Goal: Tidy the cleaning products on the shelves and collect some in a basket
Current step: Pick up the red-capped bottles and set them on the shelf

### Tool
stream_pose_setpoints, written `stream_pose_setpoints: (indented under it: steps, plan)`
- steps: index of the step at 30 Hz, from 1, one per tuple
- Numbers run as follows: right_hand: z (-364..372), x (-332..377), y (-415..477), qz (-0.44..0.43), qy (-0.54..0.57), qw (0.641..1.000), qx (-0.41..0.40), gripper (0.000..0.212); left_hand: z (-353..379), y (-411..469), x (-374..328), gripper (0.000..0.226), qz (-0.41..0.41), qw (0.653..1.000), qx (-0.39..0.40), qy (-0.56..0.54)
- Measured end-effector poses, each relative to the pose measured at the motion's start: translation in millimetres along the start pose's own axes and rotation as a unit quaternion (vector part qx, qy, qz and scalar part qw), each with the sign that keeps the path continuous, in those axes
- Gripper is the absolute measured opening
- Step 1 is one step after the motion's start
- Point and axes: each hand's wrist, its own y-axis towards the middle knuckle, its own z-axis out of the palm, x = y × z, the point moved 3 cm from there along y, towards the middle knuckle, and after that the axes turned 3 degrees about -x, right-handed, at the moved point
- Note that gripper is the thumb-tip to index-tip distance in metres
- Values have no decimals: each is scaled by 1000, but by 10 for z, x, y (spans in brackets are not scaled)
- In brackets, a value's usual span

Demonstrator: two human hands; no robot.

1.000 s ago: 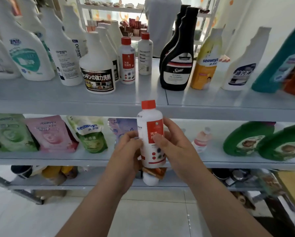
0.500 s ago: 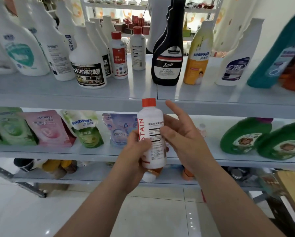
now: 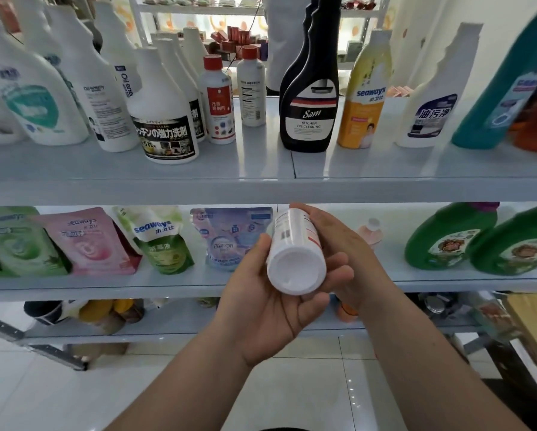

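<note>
A small white stain-remover bottle lies tipped away from me in front of the middle shelf, its round base facing the camera and its cap hidden. My left hand cradles it from below, thumb on its left side. My right hand wraps its right side and top. Two matching red-capped bottles stand on the top shelf behind a white jug with a black label. No basket is in sight.
The top shelf also holds white spray bottles, black Sam bottles, a yellow Seaways bottle and a teal bottle. Refill pouches and green jugs line the middle shelf. White tiled floor lies below.
The bottle was upright with its red cap on top; both hands have turned it and tipped its top away, so its base now faces me. My view has moved closer.
</note>
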Motion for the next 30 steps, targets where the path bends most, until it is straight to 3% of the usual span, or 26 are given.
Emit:
stream_pose_setpoints:
  steps: [4, 7, 9, 11, 13, 16, 19, 21, 25, 27, 29, 30]
  plan:
    - [129, -13, 0, 13, -5, 1000, -16, 28, -52, -62, -128, 64, -9, 999, 17, 38]
    - [231, -21, 22, -3, -14, 1000, -17, 29, -105, -85, -254, 57, 15, 993, -22, 116]
    - [314, -23, 28, -15, -13, 1000, -2, 31, -173, -96, -345, 54, 70, 973, -84, 202]
    - [379, -5, 16, -30, -30, 999, 23, 32, -253, -110, -456, 63, 140, 932, -142, 302]
    - [408, 16, 2, -52, -84, 994, 50, 30, -300, -155, -570, 77, 191, 854, -195, 444]
    - [424, 63, -3, -75, -151, 984, 60, 16, -327, -246, -762, 72, 280, 661, -257, 647]
    - [412, 158, 20, -126, -241, 962, 30, 32, -354, -298, -848, 76, 360, 451, -275, 769]
    - [424, 226, 41, -152, -331, 931, 9, 36, -363, -324, -834, 83, 399, 344, -267, 807]
    - [492, 337, 154, -195, -517, 833, -9, 45, -369, -397, -807, 88, 462, 214, -268, 818]
    - [522, 382, 219, -175, -553, 814, -2, 47, -347, -438, -827, 87, 476, 157, -259, 826]
    - [555, 411, 262, -163, -578, 800, 6, 46, -343, -461, -870, 85, 469, 132, -243, 839]
    - [579, 422, 274, -172, -587, 791, 4, 45, -353, -468, -913, 83, 457, 153, -239, 843]
